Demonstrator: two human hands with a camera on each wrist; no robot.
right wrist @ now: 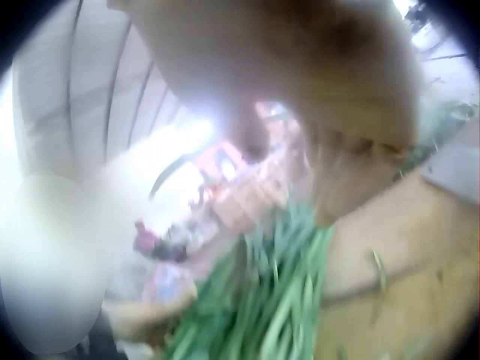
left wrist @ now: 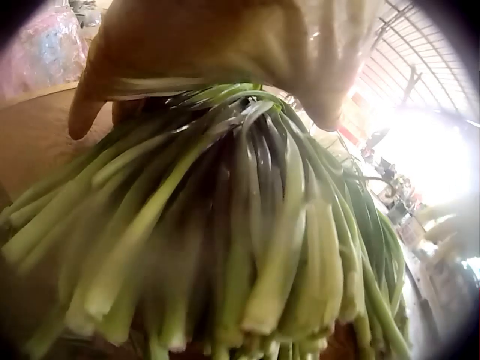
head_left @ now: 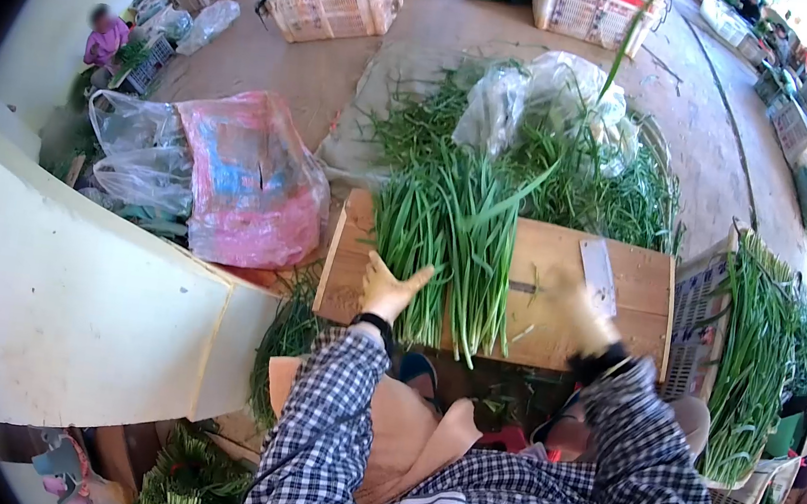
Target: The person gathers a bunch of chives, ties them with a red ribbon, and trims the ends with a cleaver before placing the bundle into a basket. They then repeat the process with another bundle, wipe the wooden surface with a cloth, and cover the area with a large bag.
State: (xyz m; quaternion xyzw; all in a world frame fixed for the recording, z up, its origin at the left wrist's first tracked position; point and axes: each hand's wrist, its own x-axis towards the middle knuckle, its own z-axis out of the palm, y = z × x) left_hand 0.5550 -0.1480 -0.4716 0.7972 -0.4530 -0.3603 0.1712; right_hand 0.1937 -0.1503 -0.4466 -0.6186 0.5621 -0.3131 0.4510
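Note:
A bunch of garlic chives (head_left: 464, 249) lies on a wooden board (head_left: 544, 340), pale cut ends towards the person and green leaves pointing away. My left hand (head_left: 389, 291) rests at the bunch's left side, thumb spread out over the stalks. In the left wrist view that hand (left wrist: 210, 45) arches above the chives (left wrist: 262, 262), fingers lying to both sides. Blurred by motion, my right hand (head_left: 577, 314) hovers over the board's right part, apart from the bunch. The right wrist view shows this hand (right wrist: 300, 67) with loosely bent fingers and nothing visible in them.
A flat grey metal plate (head_left: 599, 276) lies on the board with small green scraps. Beyond are loose greens (head_left: 622, 198) under clear plastic bags (head_left: 563, 100). A crate of greens (head_left: 703, 319) stands at the right, a pink plastic sack (head_left: 251, 183) and white wall (head_left: 96, 295) at the left.

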